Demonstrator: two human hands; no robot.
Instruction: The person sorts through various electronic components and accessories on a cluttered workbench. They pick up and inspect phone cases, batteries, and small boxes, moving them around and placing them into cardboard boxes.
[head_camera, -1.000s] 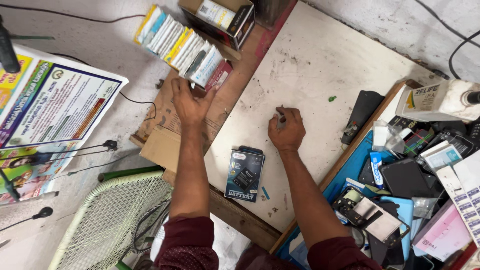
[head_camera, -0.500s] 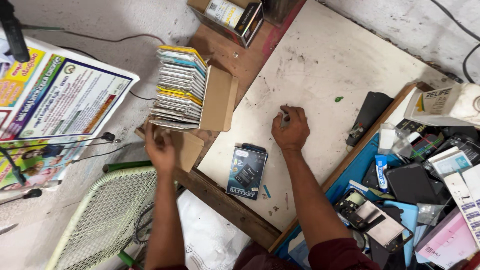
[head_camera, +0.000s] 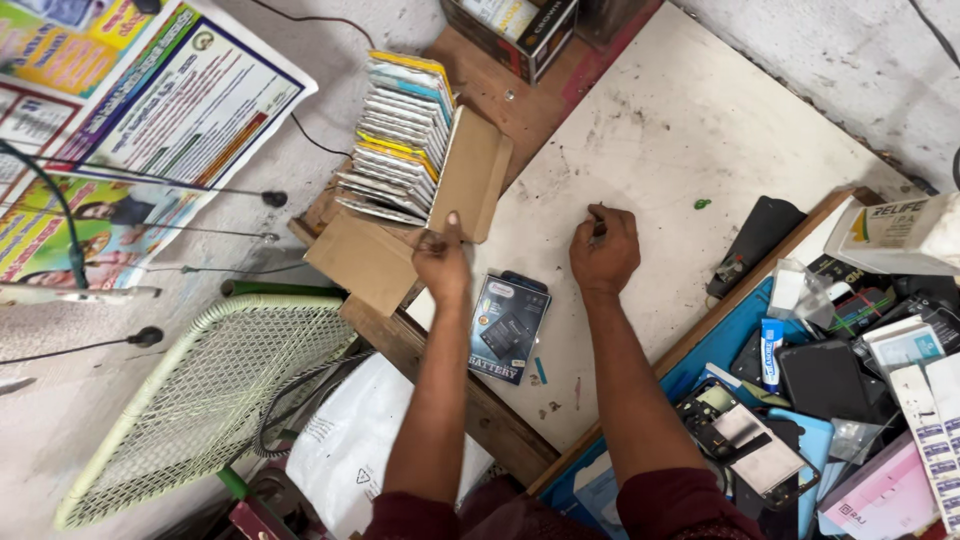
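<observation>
My left hand (head_camera: 441, 262) grips the near edge of an open brown cardboard box (head_camera: 468, 186) that stands at the left edge of the white tabletop (head_camera: 680, 120). The box holds a row of several flat packets (head_camera: 395, 140), white, yellow and blue. My right hand (head_camera: 604, 248) rests on the tabletop with its fingers curled around something small and dark; I cannot tell what it is. A dark blue packaged battery (head_camera: 508, 326) lies on the table between my two forearms.
A second open carton (head_camera: 512, 28) sits at the far edge. A blue tray (head_camera: 742, 330) at the right is crowded with phone parts, a small tube and labels. A pale green mesh panel (head_camera: 190, 400), printed posters (head_camera: 130, 110) and cables lie on the floor at left.
The box of packets has come nearer and stands more upright. My left hand has moved right and up onto the box's near edge. My right hand has stayed in place.
</observation>
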